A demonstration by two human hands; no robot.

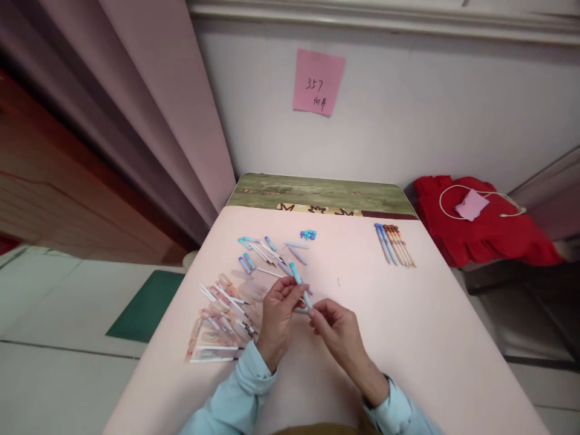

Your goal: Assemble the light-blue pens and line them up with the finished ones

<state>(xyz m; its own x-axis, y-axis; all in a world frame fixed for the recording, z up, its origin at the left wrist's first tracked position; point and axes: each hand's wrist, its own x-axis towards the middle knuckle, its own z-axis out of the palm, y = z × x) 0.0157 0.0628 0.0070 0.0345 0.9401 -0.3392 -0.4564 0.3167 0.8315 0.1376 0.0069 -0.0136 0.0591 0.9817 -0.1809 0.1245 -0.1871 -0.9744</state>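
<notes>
A light-blue pen [298,275] with a turquoise upper part is held slantwise over the table between both hands. My left hand [281,308] pinches its middle between thumb and fingers. At the pen's lower end, my right hand [338,329] is closed with thumb and fingertips on it. Beneath and beyond the hands lie loose pen parts: blue barrels [297,254], turquoise-and-blue grip pieces [247,263] and white refills [263,254]. A small heap of blue and turquoise pieces [308,234] sits farther back. One tiny spring-like piece [338,281] lies right of the pen.
Several whole pens [394,244], blue and brown, lie in a row at the back right. Pinkish pen parts and white refills [222,317] are piled at the left. The pale table [408,362] meets a wall with a pink note [319,81]. Red cloth [435,223] lies beyond the right edge.
</notes>
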